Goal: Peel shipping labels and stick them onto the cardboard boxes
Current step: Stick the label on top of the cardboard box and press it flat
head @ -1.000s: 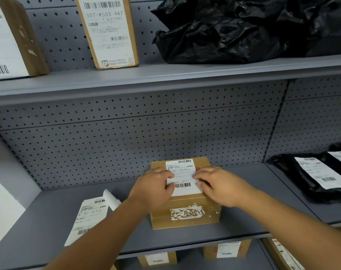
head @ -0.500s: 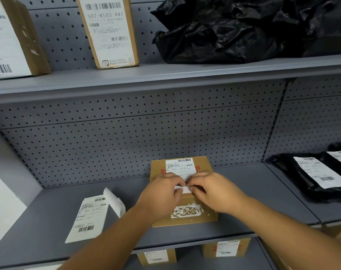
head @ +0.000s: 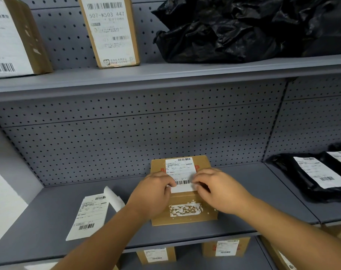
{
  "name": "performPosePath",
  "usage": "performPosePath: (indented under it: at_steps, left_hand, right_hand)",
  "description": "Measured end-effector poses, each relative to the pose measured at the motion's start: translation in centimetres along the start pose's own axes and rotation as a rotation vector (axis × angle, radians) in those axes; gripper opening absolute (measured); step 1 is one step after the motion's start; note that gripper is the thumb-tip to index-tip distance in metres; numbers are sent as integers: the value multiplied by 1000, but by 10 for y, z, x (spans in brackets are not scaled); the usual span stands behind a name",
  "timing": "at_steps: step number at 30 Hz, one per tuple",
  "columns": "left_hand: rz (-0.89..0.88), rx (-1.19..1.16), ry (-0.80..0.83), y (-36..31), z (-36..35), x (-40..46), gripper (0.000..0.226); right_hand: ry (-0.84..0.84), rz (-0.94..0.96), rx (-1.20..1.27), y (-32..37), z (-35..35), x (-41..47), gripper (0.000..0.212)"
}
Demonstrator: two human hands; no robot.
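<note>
Both hands cover the near corners of a white shipping label [head: 180, 174] on top of a cardboard box [head: 183, 211], so its lower edge is partly hidden. The left hand [head: 152, 193] and right hand [head: 222, 190] have fingertips pressed on the label; whether either grip pinches it, I cannot tell. The box sits mid-shelf [head: 243, 227], near the front lip, bare shelf to its right. Torn label residue marks its front. A loose label sheet [head: 90, 215] lies left, corner curled.

Grey metal shelving [head: 185, 73], perforated back panel [head: 126, 145], even light
</note>
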State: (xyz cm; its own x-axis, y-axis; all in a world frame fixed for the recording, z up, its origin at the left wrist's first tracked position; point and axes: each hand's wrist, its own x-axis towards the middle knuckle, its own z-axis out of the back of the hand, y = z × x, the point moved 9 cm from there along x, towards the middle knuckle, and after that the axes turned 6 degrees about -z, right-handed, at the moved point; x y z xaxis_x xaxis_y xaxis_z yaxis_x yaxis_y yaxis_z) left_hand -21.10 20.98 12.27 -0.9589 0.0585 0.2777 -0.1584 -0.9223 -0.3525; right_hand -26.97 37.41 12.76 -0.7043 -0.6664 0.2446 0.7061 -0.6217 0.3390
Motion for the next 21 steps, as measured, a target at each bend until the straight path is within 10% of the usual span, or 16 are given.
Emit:
performPosePath:
  at_steps: [21]
  left_hand:
    - [-94, 45, -12, 9, 10, -34, 27]
  right_hand:
    - [75, 41, -69, -11, 8, -26, 38]
